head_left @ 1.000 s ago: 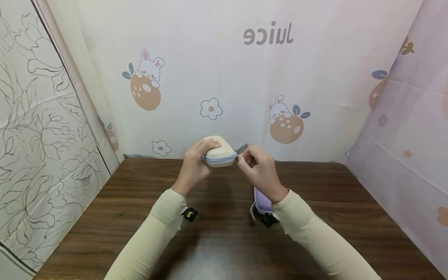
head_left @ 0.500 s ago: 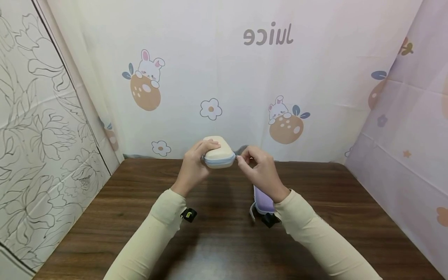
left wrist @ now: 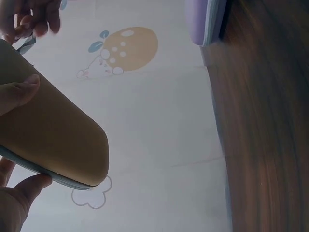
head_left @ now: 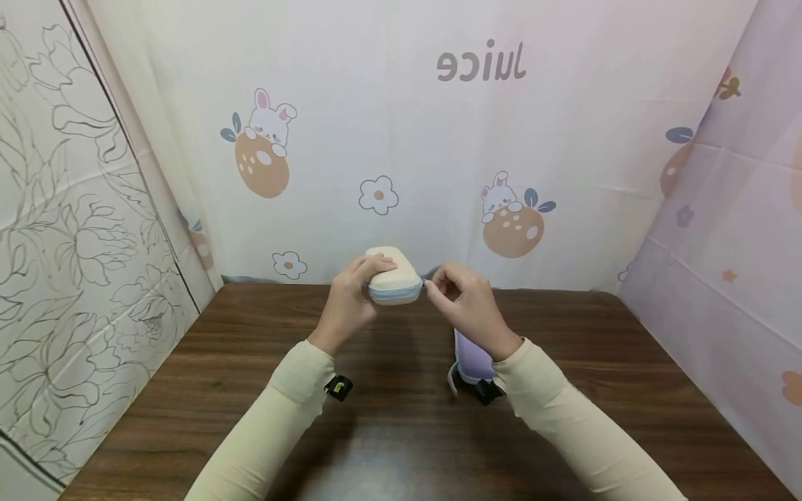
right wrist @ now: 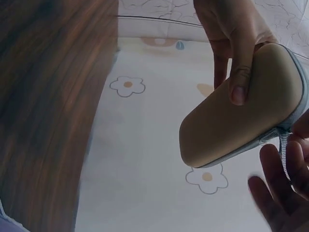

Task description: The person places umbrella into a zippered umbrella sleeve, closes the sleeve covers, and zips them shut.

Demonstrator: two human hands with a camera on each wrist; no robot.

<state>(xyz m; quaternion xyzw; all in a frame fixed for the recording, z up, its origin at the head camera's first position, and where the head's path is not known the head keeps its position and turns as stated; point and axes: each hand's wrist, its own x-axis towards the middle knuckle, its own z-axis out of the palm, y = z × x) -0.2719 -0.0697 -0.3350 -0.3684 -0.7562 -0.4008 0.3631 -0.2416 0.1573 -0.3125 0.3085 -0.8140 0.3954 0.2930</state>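
Note:
A cream zippered case (head_left: 391,275) with a light blue zipper band is held up over the back of the table. My left hand (head_left: 352,292) grips it from the left, thumb and fingers on opposite faces. At its right corner, my right hand (head_left: 465,300) pinches the small zipper pull, and a grey strap (right wrist: 284,157) hangs among those fingers in the right wrist view. A purple case (head_left: 473,358) with a pale zipper edge and a wrist strap lies on the table beneath my right wrist, partly hidden by it.
The dark wood table (head_left: 401,431) ends at a printed curtain (head_left: 407,139) behind the hands. To the left stands a flower-patterned panel (head_left: 81,229). Black camera mounts (head_left: 339,387) stick out from both wrists.
The cream case has dipped slightly and tilted in my left hand. My right hand stays at its corner, its wrist shifted a little to the right.

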